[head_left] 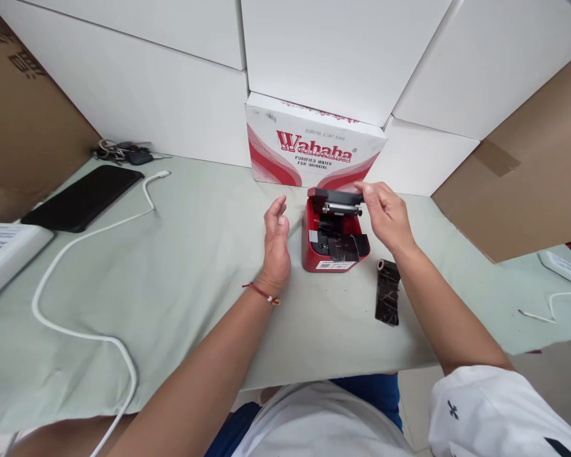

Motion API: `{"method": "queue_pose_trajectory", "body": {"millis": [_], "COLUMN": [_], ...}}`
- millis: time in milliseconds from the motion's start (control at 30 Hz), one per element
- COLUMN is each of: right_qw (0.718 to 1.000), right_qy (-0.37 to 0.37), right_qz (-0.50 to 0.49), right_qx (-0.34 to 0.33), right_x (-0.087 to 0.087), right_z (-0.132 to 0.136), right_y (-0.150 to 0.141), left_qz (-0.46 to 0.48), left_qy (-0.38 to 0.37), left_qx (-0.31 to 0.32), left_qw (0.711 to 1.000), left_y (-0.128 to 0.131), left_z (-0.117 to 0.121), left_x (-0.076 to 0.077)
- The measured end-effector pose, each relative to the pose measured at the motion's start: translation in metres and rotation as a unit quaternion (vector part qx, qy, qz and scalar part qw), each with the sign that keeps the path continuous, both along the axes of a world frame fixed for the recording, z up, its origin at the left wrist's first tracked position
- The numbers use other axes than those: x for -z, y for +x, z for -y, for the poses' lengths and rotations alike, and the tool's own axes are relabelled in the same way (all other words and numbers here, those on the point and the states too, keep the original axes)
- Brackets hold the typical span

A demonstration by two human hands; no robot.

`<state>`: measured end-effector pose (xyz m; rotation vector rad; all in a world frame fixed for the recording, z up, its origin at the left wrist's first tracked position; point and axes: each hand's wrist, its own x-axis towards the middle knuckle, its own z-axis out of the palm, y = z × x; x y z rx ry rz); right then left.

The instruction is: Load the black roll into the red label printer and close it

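Observation:
A small red box-shaped printer (309,254) stands in the middle of the table, its black-lined lid (337,197) tilted up. Inside the lid a metallic roller shows, and a strip of dark film (345,248) hangs over the printer's front edge. My right hand (387,212) pinches the lid at its right edge with thumb and fingers. Left of the printer, my left hand (276,244) is held on edge with its fingers stretched out, holding nothing. A small roll of creased dark film (387,293) lies partly unwound on the table below my right hand.
Behind the printer leans a Wahaha water carton (314,143) against white panels. At left lie a black phone (83,198), keys (124,152), a white box (9,254) and a white cable (99,222). Brown cardboard (518,165) stands at right, near another white cable (552,304).

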<state>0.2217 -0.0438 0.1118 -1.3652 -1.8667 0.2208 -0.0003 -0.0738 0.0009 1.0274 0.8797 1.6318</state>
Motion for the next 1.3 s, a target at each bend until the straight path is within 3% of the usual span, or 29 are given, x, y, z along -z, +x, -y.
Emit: {"method": "queue_pose_trajectory", "body": {"millis": [233,433,600,700,833,967,1100,1300], "right_qw": [0.998,0.999,1.0,1.0,0.997,0.997,0.988,0.984], "right_qy": [-0.014,0.007,0.0,0.014,0.053,0.064,0.095,0.14], "right_qz": [-0.025,-0.025,-0.003,-0.024,-0.051,0.011,0.081,0.069], "right_qx": [-0.055,-0.028,-0.009,-0.013,-0.005,-0.031,-0.093,-0.085], "right_x": [0.022,0.046,0.055,0.059,0.061,0.057,0.057,0.063], "right_z": [0.054,0.063,0.065,0.066,0.073,0.088,0.097,0.101], "right_y": [0.011,0.007,0.004,0.002,-0.005,-0.011,-0.012,-0.014], "left_qz": [-0.084,-0.11,-0.102,-0.114,-0.05,0.033,0.071,0.1], "left_qy": [0.04,0.026,0.033,0.042,0.005,-0.033,-0.065,-0.108], "left_qx": [0.038,0.045,0.034,0.066,0.11,0.128,0.115,0.107], "left_qw": [0.995,0.993,0.994,0.99,0.993,0.991,0.989,0.983], "left_y": [-0.002,0.001,0.002,0.001,0.001,0.004,0.007,0.011], "left_z": [0.003,0.003,0.0,-0.003,-0.003,-0.003,-0.006,-0.013], "left_x": [0.003,-0.005,-0.007,-0.005,-0.006,-0.01,-0.007,-0.006]}}
